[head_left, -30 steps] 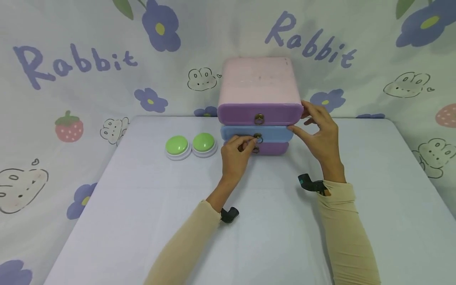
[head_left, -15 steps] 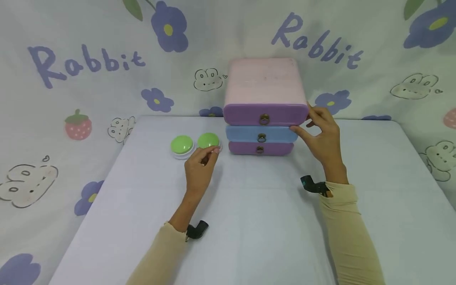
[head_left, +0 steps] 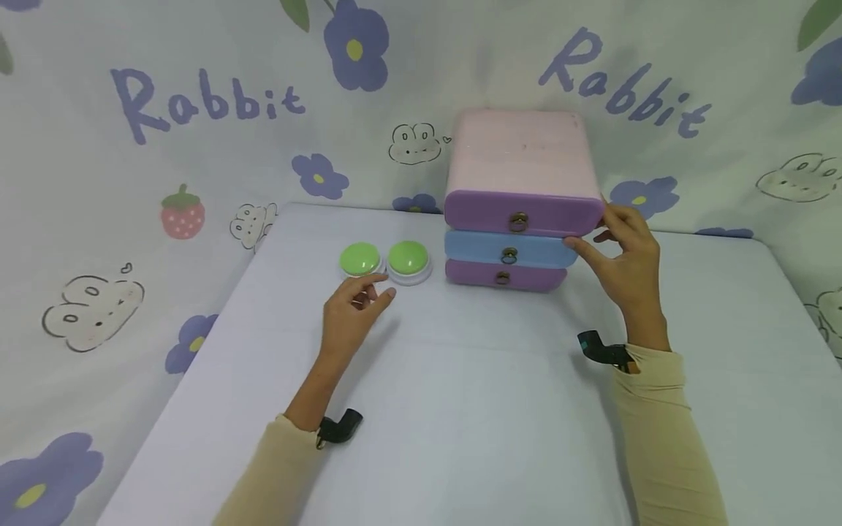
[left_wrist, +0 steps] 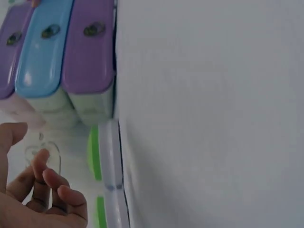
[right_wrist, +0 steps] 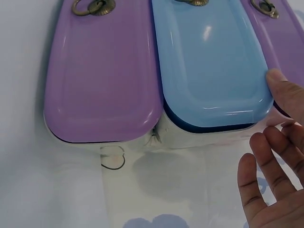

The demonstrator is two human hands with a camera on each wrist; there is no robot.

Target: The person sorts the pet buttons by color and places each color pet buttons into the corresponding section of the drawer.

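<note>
A small chest of drawers (head_left: 526, 153) stands at the back, pink on top. Its upper drawer (head_left: 487, 212) is purple, the middle drawer (head_left: 473, 248) blue and the lower drawer (head_left: 470, 273) purple, each with a bronze ring pull. A thin dark gap shows behind the blue front in the right wrist view. My right hand (head_left: 628, 267) is at the chest's right side, thumb touching the blue drawer's corner, other fingers loosely spread along the side. My left hand (head_left: 350, 314) hovers holding nothing, fingers relaxed, just in front of two green push buttons, left (head_left: 359, 258) and right (head_left: 408, 258).
A white cloth covers the table (head_left: 460, 409). Behind it hangs a printed curtain (head_left: 368, 131) with flowers, rabbits and lettering, close to the chest's back. A small black camera (head_left: 342, 426) sits on the left wrist, another camera (head_left: 601, 349) on the right.
My left hand has let go of the blue drawer's ring and moved left to the green buttons, its fingers loosening. My right hand stays at the chest. The head view has shifted left.
</note>
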